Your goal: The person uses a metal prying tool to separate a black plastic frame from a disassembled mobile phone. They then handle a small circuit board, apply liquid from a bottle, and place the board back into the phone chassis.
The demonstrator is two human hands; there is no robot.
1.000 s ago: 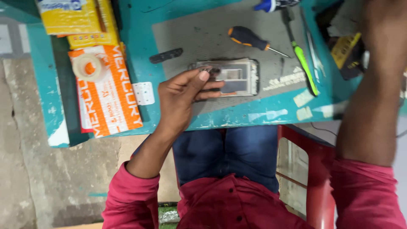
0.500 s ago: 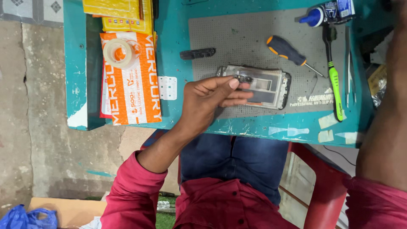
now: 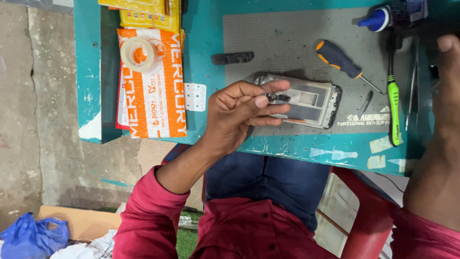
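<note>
My left hand [image 3: 239, 112] pinches a small dark part [image 3: 277, 98] between thumb and fingers, just above the left end of an opened phone [image 3: 311, 103]. The phone lies back-up on a grey work mat [image 3: 282, 38] on the teal table [image 3: 297, 144]. My right hand [image 3: 445, 81] reaches up along the right edge of the view, near the tools there. Only its back and one fingertip show, so its grip is hidden.
On the mat lie an orange-and-black screwdriver [image 3: 338, 58], a green-handled tool [image 3: 394, 105], tweezers [image 3: 413, 91], a black strip [image 3: 232, 58] and a blue-capped bottle [image 3: 376, 20]. A tape roll [image 3: 139, 53] rests on an orange packet [image 3: 158, 105] at left. A red chair [image 3: 369, 216] is below.
The view has shifted so the table sits further right and lower. My left hand stays at the phone's left end, and the small dark part now shows pinched in its fingertips.
</note>
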